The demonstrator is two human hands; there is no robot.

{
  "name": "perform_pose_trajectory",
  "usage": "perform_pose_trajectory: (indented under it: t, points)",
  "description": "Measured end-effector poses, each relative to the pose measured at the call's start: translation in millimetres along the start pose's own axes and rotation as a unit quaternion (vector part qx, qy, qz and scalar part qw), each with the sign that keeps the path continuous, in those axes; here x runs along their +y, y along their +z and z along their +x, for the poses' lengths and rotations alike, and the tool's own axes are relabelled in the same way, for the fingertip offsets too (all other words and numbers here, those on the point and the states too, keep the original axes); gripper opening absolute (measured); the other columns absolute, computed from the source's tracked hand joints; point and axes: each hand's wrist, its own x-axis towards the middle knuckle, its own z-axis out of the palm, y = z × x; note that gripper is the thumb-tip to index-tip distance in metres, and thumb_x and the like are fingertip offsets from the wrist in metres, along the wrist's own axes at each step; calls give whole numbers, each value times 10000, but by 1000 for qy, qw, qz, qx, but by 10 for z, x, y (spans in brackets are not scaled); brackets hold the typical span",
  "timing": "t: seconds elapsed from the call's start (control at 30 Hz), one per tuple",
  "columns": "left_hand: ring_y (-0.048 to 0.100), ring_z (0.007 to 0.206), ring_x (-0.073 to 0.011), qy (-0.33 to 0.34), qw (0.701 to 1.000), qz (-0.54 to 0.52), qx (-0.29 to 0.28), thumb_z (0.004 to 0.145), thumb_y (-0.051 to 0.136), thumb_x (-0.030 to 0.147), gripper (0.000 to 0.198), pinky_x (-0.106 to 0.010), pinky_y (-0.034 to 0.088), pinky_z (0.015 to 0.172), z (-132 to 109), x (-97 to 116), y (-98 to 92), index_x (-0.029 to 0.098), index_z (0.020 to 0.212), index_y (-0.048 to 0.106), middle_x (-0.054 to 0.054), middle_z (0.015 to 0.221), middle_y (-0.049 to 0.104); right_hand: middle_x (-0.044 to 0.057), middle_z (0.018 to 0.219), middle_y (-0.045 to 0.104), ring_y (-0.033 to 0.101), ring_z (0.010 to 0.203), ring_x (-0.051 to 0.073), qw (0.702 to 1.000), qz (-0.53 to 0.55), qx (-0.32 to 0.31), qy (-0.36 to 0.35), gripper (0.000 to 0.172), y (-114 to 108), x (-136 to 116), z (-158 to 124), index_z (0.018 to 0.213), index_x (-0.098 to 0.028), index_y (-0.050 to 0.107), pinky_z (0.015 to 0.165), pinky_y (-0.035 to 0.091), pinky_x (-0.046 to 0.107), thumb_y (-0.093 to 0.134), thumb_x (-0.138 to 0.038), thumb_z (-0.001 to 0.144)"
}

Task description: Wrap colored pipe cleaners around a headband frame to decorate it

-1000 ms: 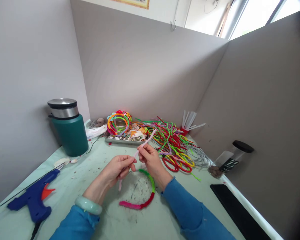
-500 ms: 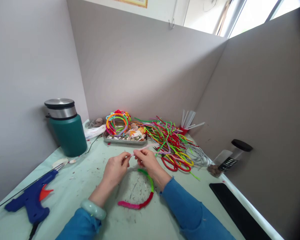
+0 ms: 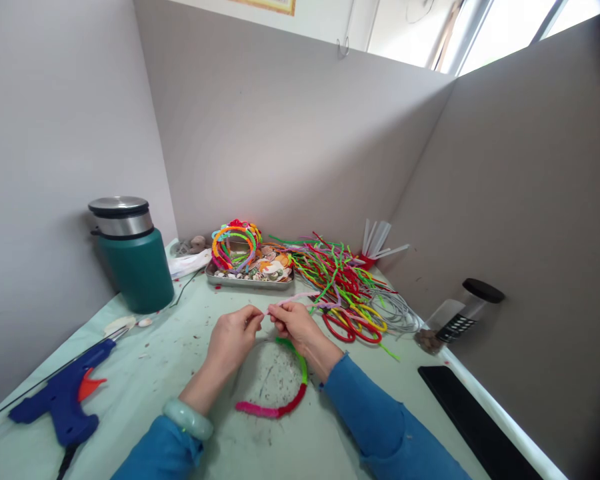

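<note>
A pale pink pipe cleaner [image 3: 303, 296] runs between my two hands, its loose end stretching right toward the pile. My left hand [image 3: 235, 333] pinches its near end between thumb and fingertips. Close beside it, my right hand [image 3: 295, 323] is closed on the same strand. Below the hands lies a curved piece wrapped in green, red and bright pink fuzz [image 3: 294, 403]; its upper end passes behind my right hand. A thin grey line shows at its left side, too faint to tell whether it is wire.
A metal tray [image 3: 250, 283] of small decorations and fuzzy rings [image 3: 230, 250] stands at the back. Right of it are loose pipe cleaners [image 3: 330, 267] and red-handled scissors [image 3: 345, 328]. A blue glue gun [image 3: 63, 397] and green flask [image 3: 135, 270] sit left; a black strip [image 3: 475, 420] lies right.
My right hand has shifted slightly down and right. The pink pipe cleaner's loose end has swung and now reaches farther right. My left hand has barely moved.
</note>
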Motion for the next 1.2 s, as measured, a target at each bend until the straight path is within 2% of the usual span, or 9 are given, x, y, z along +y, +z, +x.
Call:
perform_pose_trajectory:
  t: [0.07, 0.23, 0.3, 0.43, 0.57, 0.8, 0.93, 1.03, 1.2]
  points:
    - [371, 393, -69, -68, 984, -135, -92, 726, 548, 349, 204, -202, 255, 432, 16, -13, -41, 167, 646, 596, 18, 509, 553, -54, 468, 434, 308, 387, 43, 999, 3, -9, -48, 261, 22, -31, -23, 579, -152, 517, 368, 198, 189, 658, -366, 632]
    - [127, 279, 9, -187, 849, -396, -295, 700, 596, 347, 214, -179, 89, 313, 25, -59, -130, 149, 659, 526, 64, 491, 500, -49, 515, 447, 321, 418, 44, 986, 13, -100, -129, 250, 46, -127, -104, 669, -147, 555, 405, 220, 198, 638, -383, 671]
    - [159, 274, 15, -182, 858, -393, -276, 705, 596, 355, 224, -173, 96, 304, 24, -44, -119, 139, 685, 539, 45, 534, 542, -46, 521, 447, 330, 419, 45, 987, 23, -94, -127, 244, 33, -136, -101, 670, -146, 553, 405, 221, 197, 635, -375, 678]
    - [288, 302, -11, -140, 939, -286, -128, 676, 611, 405, 299, -176, 169, 313, 53, 0, -57, 142, 808, 559, 6, 654, 626, -48, 537, 448, 335, 407, 41, 990, 42, -19, -130, 236, -6, -106, -36, 664, -146, 536, 378, 204, 186, 632, -361, 684]
    - [423, 397, -65, -75, 987, -139, -32, 713, 555, 374, 219, -196, 309, 417, 78, -43, -16, 161, 765, 567, -9, 662, 646, -31, 554, 483, 378, 413, 53, 996, 20, 1, -90, 280, -29, -65, -1, 664, -148, 529, 358, 231, 182, 617, -412, 689]
    - [576, 649, -140, 72, 992, 83, 59, 763, 498, 308, 148, -225, 366, 626, -13, -54, 14, 231, 801, 618, -12, 759, 670, -43, 503, 463, 353, 392, 51, 999, -18, -7, -31, 233, -9, -31, -25, 622, -150, 524, 355, 217, 180, 626, -355, 663]
    - [554, 590, -130, 42, 994, 90, 42, 769, 494, 312, 154, -222, 344, 586, -19, -18, 10, 227, 769, 622, -8, 676, 656, -54, 462, 424, 328, 392, 54, 996, -65, -2, -68, 194, 8, -23, -18, 613, -148, 532, 369, 218, 187, 580, -317, 696]
    - [462, 451, -81, -39, 998, -47, -33, 754, 516, 350, 180, -201, 313, 486, 12, -24, -25, 191, 731, 600, -7, 641, 642, -48, 486, 444, 368, 438, 64, 979, -123, 24, -162, 167, 19, -47, -38, 614, -146, 546, 416, 275, 194, 569, -282, 710]
    - [174, 276, 16, -169, 897, -336, -231, 711, 570, 416, 271, -184, 135, 323, 29, -16, -80, 157, 791, 553, -5, 744, 643, -56, 526, 430, 349, 457, 63, 973, -74, -28, -216, 147, 10, -96, -68, 700, -158, 551, 432, 277, 192, 559, -300, 737]
